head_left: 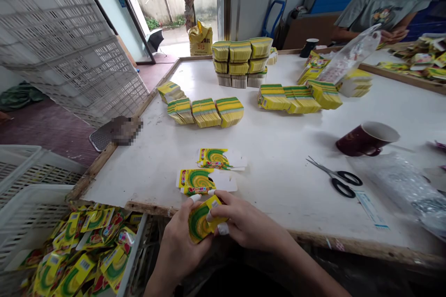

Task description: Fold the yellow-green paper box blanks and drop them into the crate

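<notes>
A yellow and green printed carton point(200, 223) is held between both my hands at the table's front edge. My left hand point(184, 232) grips its left side, with a white covering on a fingertip. My right hand point(240, 220) closes on its right side, several of its fingertips also wrapped in white. Just beyond my hands lie flat cartons point(197, 180) of the same print, with white flaps pointing right. A second small pile of flat cartons point(214, 158) sits behind them.
Stacked carton bundles point(205, 112) stand farther back, with more bundles point(299, 97) to the right. Scissors point(336, 178), a dark mug point(365, 139) and clear plastic wrap point(404, 190) lie at right. A white crate point(139, 236) of cartons is at lower left. Another person point(376, 18) sits across.
</notes>
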### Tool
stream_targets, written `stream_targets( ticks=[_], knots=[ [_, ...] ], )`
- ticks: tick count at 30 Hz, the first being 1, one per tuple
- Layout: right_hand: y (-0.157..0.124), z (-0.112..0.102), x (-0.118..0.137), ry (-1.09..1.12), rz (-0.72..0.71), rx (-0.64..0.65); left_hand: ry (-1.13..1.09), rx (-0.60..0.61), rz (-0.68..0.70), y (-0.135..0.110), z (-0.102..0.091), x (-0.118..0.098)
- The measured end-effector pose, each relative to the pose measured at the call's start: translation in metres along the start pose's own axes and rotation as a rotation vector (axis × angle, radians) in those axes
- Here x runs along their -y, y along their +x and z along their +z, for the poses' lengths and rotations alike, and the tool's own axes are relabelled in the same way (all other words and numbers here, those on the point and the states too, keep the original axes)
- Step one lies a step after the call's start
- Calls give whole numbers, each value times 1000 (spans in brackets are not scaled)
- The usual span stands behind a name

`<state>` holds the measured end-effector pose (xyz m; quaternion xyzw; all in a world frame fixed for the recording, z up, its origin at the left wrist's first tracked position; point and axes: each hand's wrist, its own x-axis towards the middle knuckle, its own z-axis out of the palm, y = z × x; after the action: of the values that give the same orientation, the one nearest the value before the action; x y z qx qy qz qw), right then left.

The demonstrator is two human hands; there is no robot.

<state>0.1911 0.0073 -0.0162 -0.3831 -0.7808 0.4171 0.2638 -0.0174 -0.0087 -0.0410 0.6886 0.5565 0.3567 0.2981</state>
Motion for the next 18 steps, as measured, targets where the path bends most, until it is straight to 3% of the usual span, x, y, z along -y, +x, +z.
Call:
stream_targets(
  ticks=[3, 5, 7, 8, 10, 12, 15, 18],
  knots=[
    [5, 15, 0, 174, -11, -164, -220, -121, -127, 3, -1, -6],
    [11, 24, -5, 240, -6, -265, -479, -392, -163, 6, -10, -6],
    [20, 29, -12, 131, 53, -345, -689, -735, -125, 9, -24, -4],
    [25, 29, -17, 36, 98, -377, -724, -829, -107, 11, -33, -2],
    [35, 30, -27, -110, 177, -403, -889, -913, -222, 13, -47, 2],
    [44, 31, -36, -160, 209, -401, -1055, -912, -400, 14, -52, 4],
    [50, 33, -42, -194, 222, -387, -1152, -917, -551, 17, -41, 2],
    [48, 33, -39, -176, 224, -398, -1162, -914, -564, 21, -19, -3]
  ],
)
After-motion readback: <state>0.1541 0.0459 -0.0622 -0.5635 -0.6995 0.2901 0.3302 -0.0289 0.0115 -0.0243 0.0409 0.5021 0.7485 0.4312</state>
